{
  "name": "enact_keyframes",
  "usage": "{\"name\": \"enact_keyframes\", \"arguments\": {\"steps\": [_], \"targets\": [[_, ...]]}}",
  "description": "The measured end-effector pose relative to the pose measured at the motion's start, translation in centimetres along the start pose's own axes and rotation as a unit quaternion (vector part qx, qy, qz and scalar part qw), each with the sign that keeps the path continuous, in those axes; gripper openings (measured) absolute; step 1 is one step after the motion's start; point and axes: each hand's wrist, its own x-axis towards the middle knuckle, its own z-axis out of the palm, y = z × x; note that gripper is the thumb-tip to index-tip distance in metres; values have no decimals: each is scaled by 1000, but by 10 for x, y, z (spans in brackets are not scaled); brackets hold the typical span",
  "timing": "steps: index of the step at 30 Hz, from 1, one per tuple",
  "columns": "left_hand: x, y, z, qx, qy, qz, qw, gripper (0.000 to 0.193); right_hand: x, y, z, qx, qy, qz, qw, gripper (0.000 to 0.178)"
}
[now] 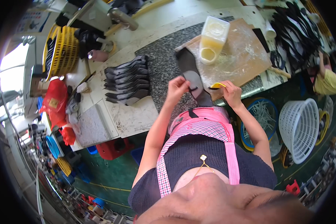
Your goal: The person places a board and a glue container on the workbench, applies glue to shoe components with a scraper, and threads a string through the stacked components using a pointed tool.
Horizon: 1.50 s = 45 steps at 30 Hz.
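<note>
Pink apron (198, 125) sits below both hands: left hand (176, 87) pinches a dark leather piece (193, 76), right hand (231, 93) grips a yellow-handled brush (217, 86) over the tabletop (130, 115).

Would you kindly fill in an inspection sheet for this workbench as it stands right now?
Surface: white worktable, stained, with a speckled grey mat and a glue-smeared wooden board.
Job's things: dark shoe-upper piece pinched by the left hand; yellow brush in the right hand.
Clutter: stack of dark cut pieces, translucent glue tub, yellow basket, red bag.
Grips: both closed on their items.
Cables: nothing seen.
Surroundings: green floor, white mesh basket, heap of black straps, another person at right.
</note>
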Motion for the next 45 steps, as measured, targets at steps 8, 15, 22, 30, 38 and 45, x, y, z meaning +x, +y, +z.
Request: {"name": "enact_keyframes", "arguments": {"steps": [8,15,22,30,38,45], "targets": [[-92,14,-69,-260,321,105,905,8,-5,27,0,-54,-35,105,992,16],[-149,-73,-186,-306,486,101,812,5,15,27,-11,173,21,206,963,23],[-154,-144,-273,-278,522,93,801,7,85,3,9,215,107,115,964,25],[-126,-109,-203,48,718,42,693,41,131,27,-6,-19,50,-24,998,30],[-90,-45,-42,196,385,118,894,24,188,17,-88,-254,-55,-194,946,80],[-25,-15,51,526,-75,253,808,38,236,7,-50,-440,-273,-398,757,116]]}}
